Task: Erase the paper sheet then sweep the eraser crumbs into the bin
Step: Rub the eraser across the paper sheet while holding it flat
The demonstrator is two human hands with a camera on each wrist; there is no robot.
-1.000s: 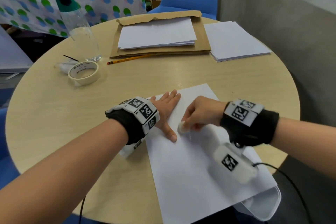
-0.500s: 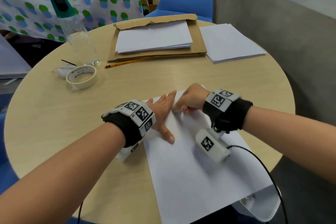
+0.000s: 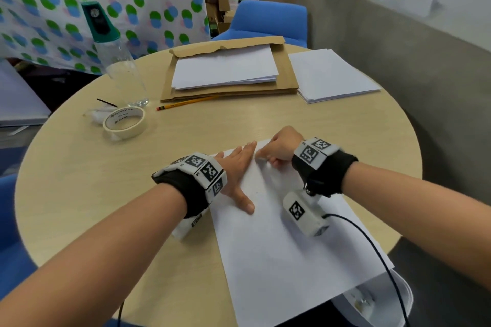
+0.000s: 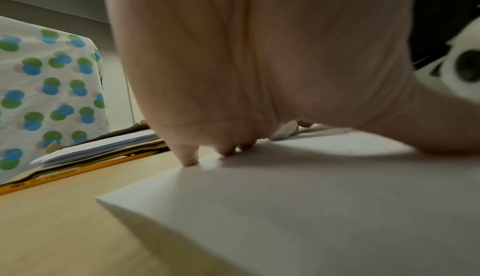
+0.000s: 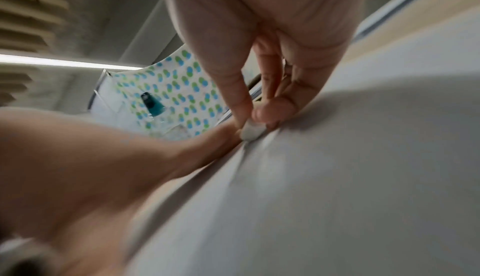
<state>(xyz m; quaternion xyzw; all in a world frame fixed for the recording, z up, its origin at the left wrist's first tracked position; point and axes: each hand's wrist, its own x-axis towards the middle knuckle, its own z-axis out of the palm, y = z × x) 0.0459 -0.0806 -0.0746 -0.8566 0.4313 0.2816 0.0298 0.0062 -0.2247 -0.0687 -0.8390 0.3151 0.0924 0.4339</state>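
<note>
- Pinching the eraser (image 5: 251,130) in the right hand (image 3: 282,146), thumb and fingertips curled round it, rubbing near the upper centre of the head view.
- Pressing the paper sheet (image 3: 279,247) flat with the left hand (image 3: 235,167), fingers straight, just beside the eraser.
- Best keeping strokes short and light, moving away from the pinning hand, as the sheet is wrinkling there.
- Leaving the bin (image 3: 382,302) waiting under the sheet's overhang off the counter (image 3: 79,180), lower right.

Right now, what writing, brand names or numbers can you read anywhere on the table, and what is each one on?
"MONGOL", seen upside down: on the yellow pencil.
Tape roll: print inside the core, too small to read.
Bottle cap: round emblem, unreadable.
Wristband tags: square code patterns, tiny digits unreadable.
Paper sheet: no writing visible.
</note>
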